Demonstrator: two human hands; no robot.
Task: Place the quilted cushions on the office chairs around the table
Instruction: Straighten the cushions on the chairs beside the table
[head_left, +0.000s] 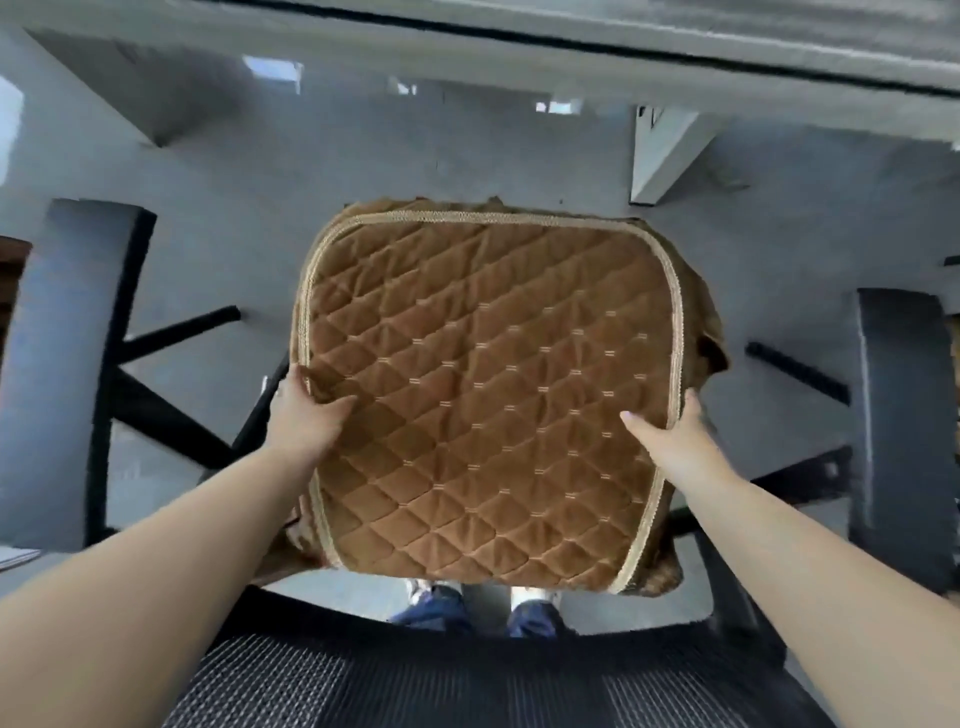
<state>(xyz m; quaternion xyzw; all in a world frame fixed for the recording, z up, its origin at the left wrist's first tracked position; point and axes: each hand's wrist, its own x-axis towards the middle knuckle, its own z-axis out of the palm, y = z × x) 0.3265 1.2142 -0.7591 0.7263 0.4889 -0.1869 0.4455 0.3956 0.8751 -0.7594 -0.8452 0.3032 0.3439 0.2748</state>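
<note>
Cushion: brown quilted cushion (483, 384), held flat over the chair seat, apparently atop other brown cushions; mesh chair back (415, 686) nearest.
Left hand (306, 410): pinching left edge, thumb on top.
Right hand (670, 431): gripping right edge, thumb on top.
Handling: probably light, soft, floppy; sagging likely if held one-sided.
Hold: opposite piped side edges, near the middle.

A brown quilted cushion (483, 395) of soft, velvety cloth — diamond-stitched, with a woven tan braid along its edge — shows a faint sheen. Below it, the chair backrest (415, 680) is black open mesh, coarse in weave. The chair base legs (171, 415) look like matt black plastic, and the floor (260, 218) is smooth grey — slightly glossy.
</note>
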